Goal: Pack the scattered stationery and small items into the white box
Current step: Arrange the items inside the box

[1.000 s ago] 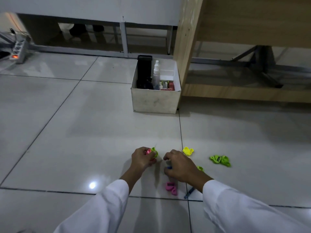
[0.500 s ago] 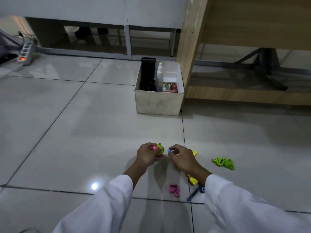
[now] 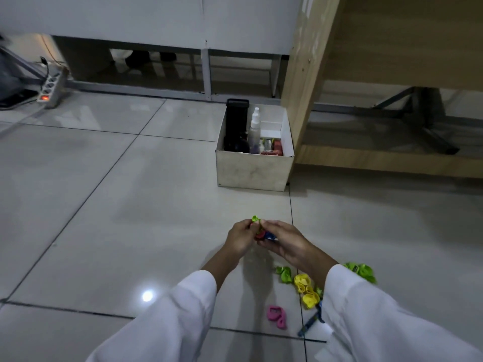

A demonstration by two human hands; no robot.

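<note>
Clips in bright plastic colours are bunched between both hands, held above the tiled floor (image 3: pixel 104 205): the left hand (image 3: pixel 239 237) curls its fingers round a green clip (image 3: pixel 256 219) and a red one (image 3: pixel 259 234), while the right hand (image 3: pixel 283 241) meets it, fingers curled on a blue piece (image 3: pixel 269 235) whose shape is hard to make out. Still on the floor near the white sleeves lie a small green clip (image 3: pixel 284 273), two yellow clips (image 3: pixel 306 290), a pink clip (image 3: pixel 276 316), a blue pen-like item (image 3: pixel 311 322) and a green pair (image 3: pixel 362 271) partly behind the right sleeve. The white box (image 3: pixel 252 172), scuffed on its front wall, stands farther off against a wooden furniture leg (image 3: pixel 300 87), holding a black upright item (image 3: pixel 236 124), a clear spray bottle (image 3: pixel 254 129) and small red packets (image 3: pixel 274 148).
</note>
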